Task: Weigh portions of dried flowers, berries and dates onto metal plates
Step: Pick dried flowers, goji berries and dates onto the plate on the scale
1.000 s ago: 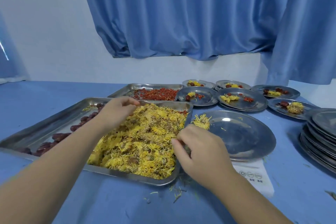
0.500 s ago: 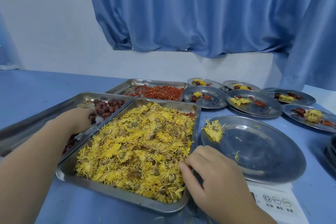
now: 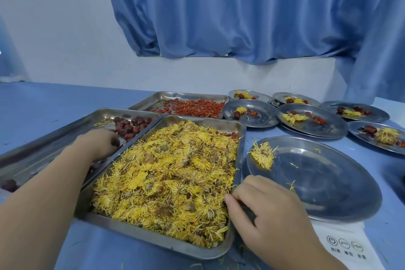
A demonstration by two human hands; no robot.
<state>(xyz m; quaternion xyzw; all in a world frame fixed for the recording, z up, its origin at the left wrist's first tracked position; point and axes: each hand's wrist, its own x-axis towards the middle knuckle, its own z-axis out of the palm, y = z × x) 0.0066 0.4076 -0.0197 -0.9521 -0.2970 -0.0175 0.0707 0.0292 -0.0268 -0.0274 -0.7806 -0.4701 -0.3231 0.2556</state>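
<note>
Your left hand (image 3: 98, 144) is down in the date tray (image 3: 54, 144), fingers curled round one date (image 3: 115, 143); the remaining dates (image 3: 131, 126) lie heaped just beyond its fingertips. Between your hands sits the flower tray (image 3: 153, 241), piled with dried chrysanthemums (image 3: 166, 177); its left edge overlaps the date tray beside your left wrist. Beyond both hands lies the goji berry tray (image 3: 175, 96). Your right hand (image 3: 263, 210) grips the flower tray's near right rim, thumb on the flowers, fingers curled outside. Just right of it a large metal plate (image 3: 328, 182) rests on a white scale (image 3: 350, 245), one flower clump (image 3: 262, 155) at its far left edge. Filled plates (image 3: 311, 120) crowd the blue table (image 3: 43, 103) beyond your right hand.
</note>
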